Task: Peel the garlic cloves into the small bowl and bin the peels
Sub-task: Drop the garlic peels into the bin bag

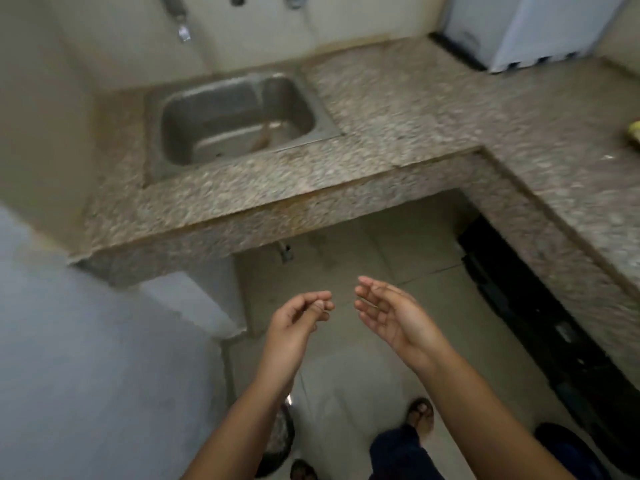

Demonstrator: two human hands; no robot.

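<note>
L hand (pixel 298 320) and R hand (pixel 391 313) are both held out over the floor (pixel 346 358), in front of the table (pixel 415 109) edge.
L grip: fingers curled in, thumb tip against fingertips. Can't tell if anything's pinched, too small and blurry.
R grip: apart. Palm is turned inward and up, fingers loose, nothing in it. Its tips are near the L tips, not touching.
Task item: dark round tub on the floor under the L forearm, mostly hidden by the arm, likely the bin (pixel 282 434).
Steel sink (pixel 180 133) is set in the table back left, with the tap (pixel 183 31) on the wall above it.
Table runs in an L shape round to the right. A yellow obj (pixel 634 131) sits at the far right edge, cut off by the frame.
White appliance (pixel 540 29) is in the back right corner.
Sandalled foot (pixel 420 414) is on the floor below the R forearm.
</note>
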